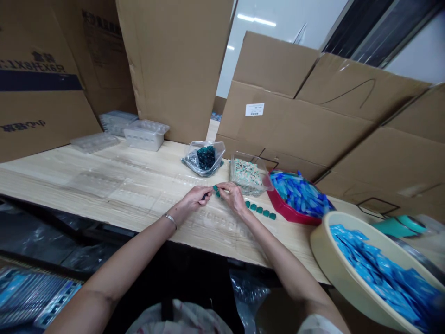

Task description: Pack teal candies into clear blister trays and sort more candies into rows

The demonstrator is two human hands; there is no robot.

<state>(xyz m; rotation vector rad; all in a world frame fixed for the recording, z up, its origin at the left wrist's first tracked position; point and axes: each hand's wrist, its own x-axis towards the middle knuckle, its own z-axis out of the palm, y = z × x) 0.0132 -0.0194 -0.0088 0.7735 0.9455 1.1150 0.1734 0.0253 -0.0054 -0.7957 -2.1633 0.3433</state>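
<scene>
My left hand [195, 198] and my right hand [233, 195] meet over the wooden table [114, 185], fingers pinched together on a small teal piece [216, 189] held between them. A short row of several similar teal pieces [260, 210] lies on the table just right of my right hand. A thin bracelet circles my left wrist. Clear plastic trays [146, 195] lie flat on the table under and left of my hands.
Behind my hands sit a clear bag of dark teal pieces [205, 158] and a clear tub of pale pieces [247, 174]. A red tray [292, 211] and a beige bowl [325, 255] hold blue packets. Stacked clear trays [146, 133] and cardboard boxes [306, 125] line the back.
</scene>
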